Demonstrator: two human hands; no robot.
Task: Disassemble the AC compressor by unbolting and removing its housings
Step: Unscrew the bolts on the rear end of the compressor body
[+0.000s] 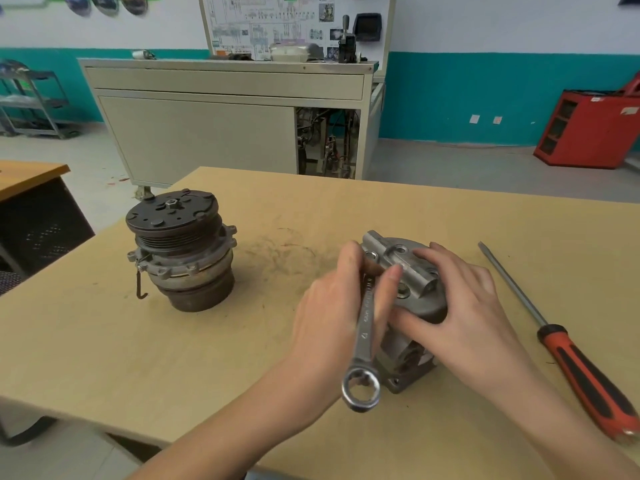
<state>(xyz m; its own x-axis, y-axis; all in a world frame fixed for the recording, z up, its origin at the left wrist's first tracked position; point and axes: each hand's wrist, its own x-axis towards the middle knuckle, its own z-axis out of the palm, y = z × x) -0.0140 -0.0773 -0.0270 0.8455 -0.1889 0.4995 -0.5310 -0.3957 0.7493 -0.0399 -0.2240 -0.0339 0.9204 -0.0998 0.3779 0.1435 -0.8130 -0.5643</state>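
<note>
A grey metal compressor housing point(398, 252) stands on the wooden table point(242, 341), its ported end cap facing up. My right hand point(460, 299) lies over its right side and grips it. My left hand point(332, 306) holds a silver ring spanner point(363, 348) by its upper shaft. The spanner's far end sits at the housing's top left, hidden by my fingers, and its free ring end points toward me. To the left stands the other compressor section point(181, 251), with a dark clutch plate and pulley on top.
A screwdriver point(568, 344) with a red and black handle lies on the table to the right, tip pointing away. A small dark hook point(140, 284) hangs beside the pulley section. Beyond the table stand a beige training bench point(228, 109) and a red cabinet point(588, 129).
</note>
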